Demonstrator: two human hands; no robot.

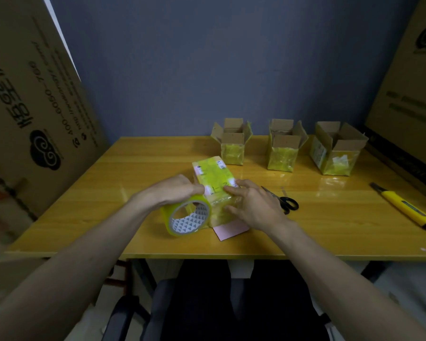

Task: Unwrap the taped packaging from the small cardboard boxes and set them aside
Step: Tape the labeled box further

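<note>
Taped box (215, 183), wrapped in yellowish clear tape with white labels on top, lies near the middle of the worktop (108, 193), a little toward the front edge, with a pink slip (231, 231) poking out from under its near end. The left hand (172, 190) curls over a roll of clear packing tape (188, 217) that stands on edge against the box's near-left corner; its grip wraps the roll's top. The right hand (253, 205) rests on the box's near-right corner with the fingers (241, 184) spread and fairly straight, pressing the tape rather than pinching anything.

Along the back edge, toward the right, three small cardboard boxes (233, 143) (284, 147) (337, 150) stand in a row with their flaps open, tape still clinging to their sides; these look finished and set aside. The box under the hands looks fully sealed, so by my reading it is the one left to unwrap.

Black-handled scissors (284, 201) lie just right of the right hand, and a yellow utility knife (403, 207) lies near the right edge. The worktop is glossy yellow wood, set against a blue-grey wall, with large printed cartons (30, 94) leaning at both sides and a dark chair (133, 313) below.
</note>
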